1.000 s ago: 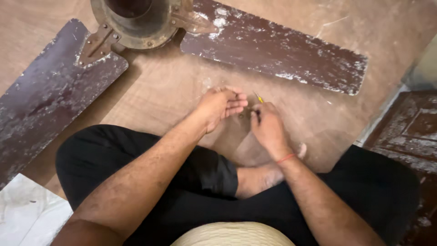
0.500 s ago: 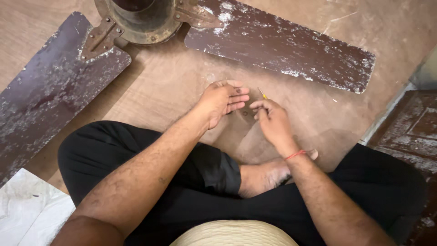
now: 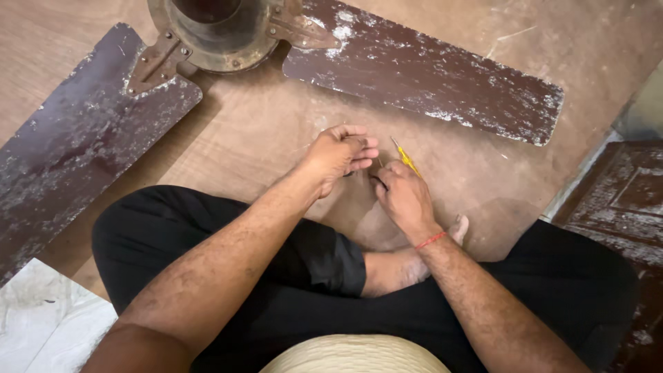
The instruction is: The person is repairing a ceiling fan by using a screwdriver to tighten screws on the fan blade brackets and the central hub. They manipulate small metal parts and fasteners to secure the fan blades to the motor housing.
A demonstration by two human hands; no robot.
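I sit cross-legged on a brown floor (image 3: 276, 138). My right hand (image 3: 402, 195) grips a small yellow-handled screwdriver (image 3: 407, 160), its handle sticking up past my knuckles. My left hand (image 3: 337, 153) is curled just left of it, fingertips pinched on something small and dark that I cannot make out. The two hands nearly touch above the floor in front of my legs. An old ceiling fan lies beyond them: a rusty round motor housing (image 3: 214, 31) with worn dark brown blades, one at the left (image 3: 83, 145) and one at the right (image 3: 428, 76).
A dark carved wooden panel (image 3: 615, 207) lies at the right edge. A white marble slab (image 3: 41, 331) shows at the bottom left. My bare foot (image 3: 407, 262) rests under my right wrist, between my black-trousered knees.
My hands have stayed together, shifting slightly; the yellow screwdriver handle shows more clearly above my right hand. The view has tilted a little, so the fan sits lower in frame.
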